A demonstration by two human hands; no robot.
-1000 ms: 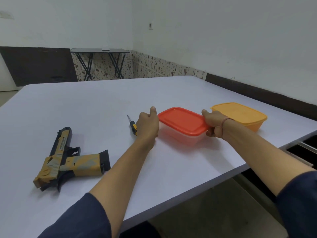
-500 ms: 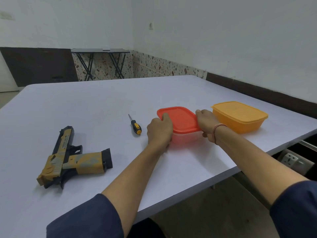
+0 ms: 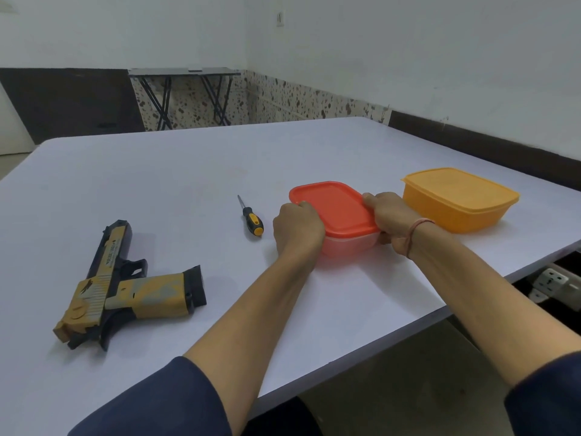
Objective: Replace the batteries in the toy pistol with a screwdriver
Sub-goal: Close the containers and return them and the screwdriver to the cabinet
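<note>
— While the red-lidded box (image 3: 336, 209) is gripped by the left hand (image 3: 297, 226) and the right hand (image 3: 390, 215), where is the toy pistol (image 3: 125, 284)?
— On the counter (image 3: 188, 171), left of the screwdriver (image 3: 251, 217); slide lettering unreadable.

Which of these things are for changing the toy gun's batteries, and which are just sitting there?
For the job: toy pistol; screwdriver; red box, held by the left hand and right hand (perhaps for batteries; its inside is not visible).

Just lying about: orange box, untouched; folding table by the far wall; power strip.
</note>
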